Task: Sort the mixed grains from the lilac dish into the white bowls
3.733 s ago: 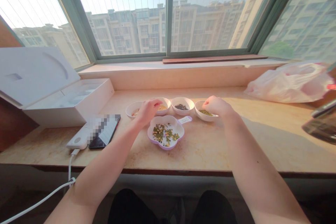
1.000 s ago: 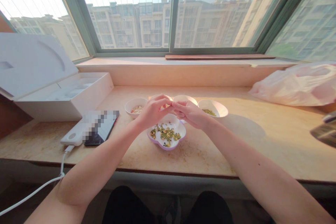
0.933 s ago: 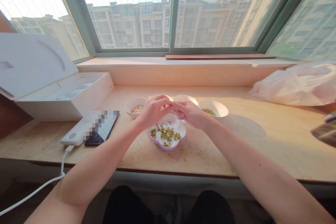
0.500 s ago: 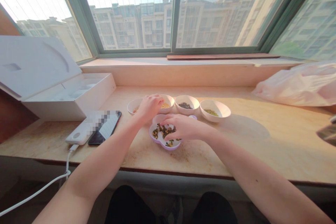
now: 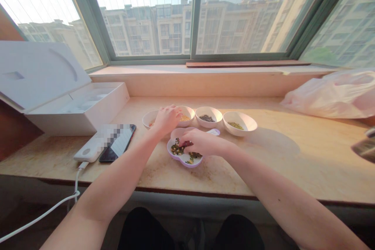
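Curled right hand (image 5: 202, 141) reaches into dish (image 5: 172, 135) on counter (image 5: 307, 160) by window (image 5: 193, 19).

The near dish (image 5: 191, 165) I see on my feed is white, lilac-rimmed, its beans (image 5: 176, 149) green, yellow and black; the far bowls (image 5: 249, 125) are white, the surface (image 5: 322, 156) mottled beige.

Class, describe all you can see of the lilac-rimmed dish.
The lilac-rimmed dish is lobed, white inside, and looks like plastic. Its short handle, bearing a pale patch, points away to the right. It sits upright on the counter, in front of the row of white bowls. Mixed green, yellow and dark beans lie inside. The right hand reaches in, hiding part of it; whether it touches the dish's floor cannot be told.
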Available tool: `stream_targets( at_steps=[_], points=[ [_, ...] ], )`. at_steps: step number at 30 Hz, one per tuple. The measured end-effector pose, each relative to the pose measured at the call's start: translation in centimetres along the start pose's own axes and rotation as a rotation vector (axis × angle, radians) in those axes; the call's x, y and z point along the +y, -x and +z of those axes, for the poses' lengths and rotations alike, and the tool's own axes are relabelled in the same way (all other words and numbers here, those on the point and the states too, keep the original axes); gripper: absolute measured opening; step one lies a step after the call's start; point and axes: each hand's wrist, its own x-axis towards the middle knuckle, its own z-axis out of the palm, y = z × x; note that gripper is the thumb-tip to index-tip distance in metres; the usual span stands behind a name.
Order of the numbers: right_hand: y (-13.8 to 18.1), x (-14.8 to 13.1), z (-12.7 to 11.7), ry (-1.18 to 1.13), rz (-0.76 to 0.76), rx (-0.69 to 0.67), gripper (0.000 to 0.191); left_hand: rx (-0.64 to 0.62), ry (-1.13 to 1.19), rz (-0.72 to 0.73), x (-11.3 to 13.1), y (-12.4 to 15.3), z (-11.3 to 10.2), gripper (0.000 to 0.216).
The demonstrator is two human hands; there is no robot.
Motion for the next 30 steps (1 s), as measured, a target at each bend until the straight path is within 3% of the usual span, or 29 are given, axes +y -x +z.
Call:
stream_targets(
  at_steps=[7,22,27,30],
  points=[
    [0.1,0.0,0.2,-0.081,-0.004,0.082,0.015,-0.001,0.001,-0.001,0.0,0.0,0.1,0.032],
    [0.5,0.9,-0.4,-0.138,0.132,0.079,0.026,0.041,0.065,0.022,-0.3,0.3,0.2,0.029],
    [0.6,1.7,-1.2,-0.43,0.151,0.166,0.02,0.089,0.135,0.044,0.1,0.6,-0.1,0.027],
    [0.7,2.1,-1.8,-0.668,0.175,0.25,0.032,0.141,0.228,0.067,0.8,0.9,-0.4,0.027]
  ],
)
